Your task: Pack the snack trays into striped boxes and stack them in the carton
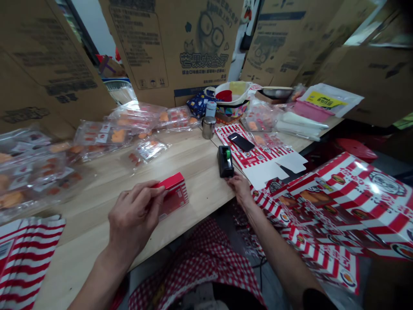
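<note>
1. Left hand (134,211): grip closed, thumb and fingers pinching the near-left end of a small red carton (174,193) with a striped edge.
2. Carton sits at or just above the worktop (193,159), left of the black tape dispenser (225,161).
3. Right hand (240,187): fingers bent at the dispenser's near end, by the worktop edge; can't tell if the grip has anything.
4. Behind dispenser: smartphone (241,141) on striped flat packaging (222,129), metal cup (209,128) beside.
5. Clear plastic packets (119,129) along the back left.
</note>
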`<action>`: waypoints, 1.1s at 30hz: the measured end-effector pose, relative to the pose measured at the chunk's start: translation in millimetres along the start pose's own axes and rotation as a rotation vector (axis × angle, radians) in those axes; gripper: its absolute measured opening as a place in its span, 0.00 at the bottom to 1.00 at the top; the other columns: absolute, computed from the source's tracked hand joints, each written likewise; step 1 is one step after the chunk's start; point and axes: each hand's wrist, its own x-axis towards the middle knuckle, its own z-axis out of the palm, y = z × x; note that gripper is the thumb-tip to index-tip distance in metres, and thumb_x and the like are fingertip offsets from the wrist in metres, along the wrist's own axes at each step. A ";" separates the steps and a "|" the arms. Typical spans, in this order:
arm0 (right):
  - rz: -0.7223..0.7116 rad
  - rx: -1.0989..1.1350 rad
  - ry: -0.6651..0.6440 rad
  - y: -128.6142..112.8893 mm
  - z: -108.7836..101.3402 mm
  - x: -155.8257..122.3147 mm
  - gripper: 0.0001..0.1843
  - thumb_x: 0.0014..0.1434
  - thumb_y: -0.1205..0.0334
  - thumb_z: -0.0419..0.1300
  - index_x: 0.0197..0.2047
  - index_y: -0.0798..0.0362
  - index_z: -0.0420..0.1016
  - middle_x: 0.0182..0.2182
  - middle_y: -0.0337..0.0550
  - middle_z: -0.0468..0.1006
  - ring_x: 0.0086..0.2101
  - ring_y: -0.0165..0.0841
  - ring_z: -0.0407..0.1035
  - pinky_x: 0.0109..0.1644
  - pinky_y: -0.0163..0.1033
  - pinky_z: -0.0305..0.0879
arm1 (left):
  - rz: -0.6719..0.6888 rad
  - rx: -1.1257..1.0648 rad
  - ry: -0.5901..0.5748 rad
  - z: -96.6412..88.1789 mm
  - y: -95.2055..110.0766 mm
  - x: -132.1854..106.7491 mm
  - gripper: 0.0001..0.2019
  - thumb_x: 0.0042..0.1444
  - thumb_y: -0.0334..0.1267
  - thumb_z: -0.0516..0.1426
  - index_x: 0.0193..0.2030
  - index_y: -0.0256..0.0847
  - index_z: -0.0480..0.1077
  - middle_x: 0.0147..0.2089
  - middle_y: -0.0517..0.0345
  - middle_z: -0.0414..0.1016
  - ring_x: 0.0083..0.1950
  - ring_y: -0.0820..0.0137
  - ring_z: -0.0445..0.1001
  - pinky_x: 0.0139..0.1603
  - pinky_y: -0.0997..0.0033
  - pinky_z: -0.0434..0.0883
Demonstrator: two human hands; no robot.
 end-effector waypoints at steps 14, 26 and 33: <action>-0.144 0.324 -0.509 -174.6 86.7 -112.6 0.35 0.63 0.58 0.59 0.72 0.55 0.60 0.19 0.30 0.71 0.18 0.25 0.60 0.23 0.32 0.61 | -0.102 -0.165 -0.090 -20.0 17.0 -5.5 0.13 0.63 0.24 0.54 0.52 0.42 0.68 0.47 0.50 0.77 0.49 0.63 0.76 0.51 0.59 0.72; 0.033 0.321 -0.415 -174.6 129.3 -112.4 0.44 0.59 0.56 0.60 0.74 0.62 0.52 0.17 0.31 0.74 0.16 0.28 0.67 0.21 0.32 0.68 | -0.102 -0.228 -0.122 -24.9 16.9 -11.2 0.12 0.61 0.23 0.52 0.48 0.40 0.65 0.46 0.49 0.75 0.48 0.62 0.73 0.51 0.57 0.72; -0.089 0.336 -0.383 -158.6 133.7 -113.5 0.43 0.60 0.64 0.58 0.75 0.56 0.48 0.20 0.29 0.73 0.20 0.27 0.69 0.26 0.33 0.72 | -0.191 -0.201 -0.219 -26.7 12.7 4.0 0.03 0.65 0.32 0.55 0.40 0.39 0.69 0.39 0.53 0.76 0.41 0.64 0.73 0.46 0.61 0.70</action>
